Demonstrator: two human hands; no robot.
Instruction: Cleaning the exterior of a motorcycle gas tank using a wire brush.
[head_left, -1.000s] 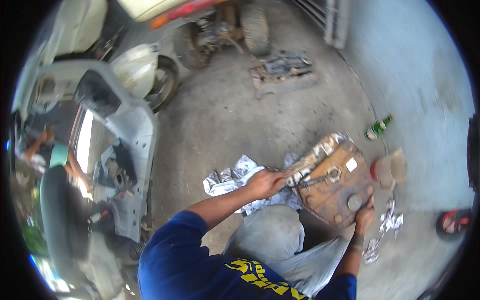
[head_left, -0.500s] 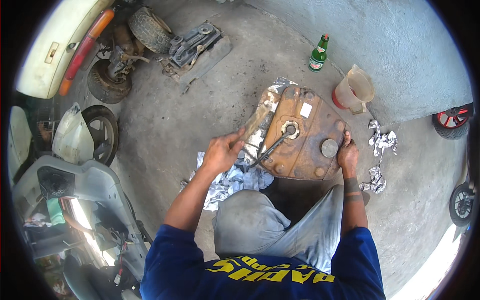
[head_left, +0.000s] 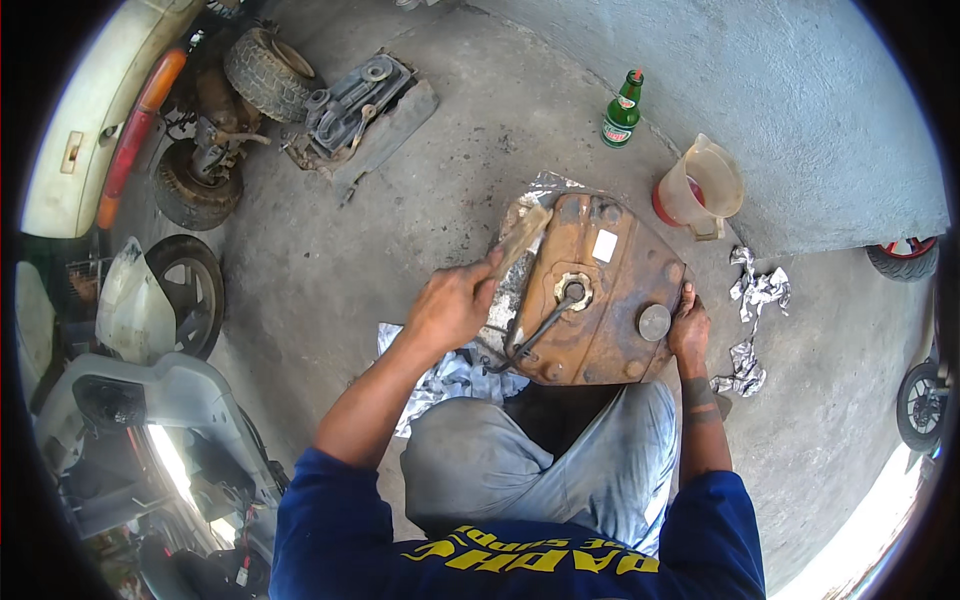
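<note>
head view: the left hand (head_left: 452,305) has its fingers closed around the handle of a brush (head_left: 522,240), whose head lies on the upper left corner of the rusty fuel tank (head_left: 600,300), just beyond the fingertips. the right hand (head_left: 688,328) grips the tank's right edge, fingers curled over it, beside a round cap (head_left: 654,322). crumpled foil (head_left: 445,375) lies below the left hand. a green bottle (head_left: 622,110) and a plastic jug (head_left: 700,190) stand well beyond the fingers.
</note>
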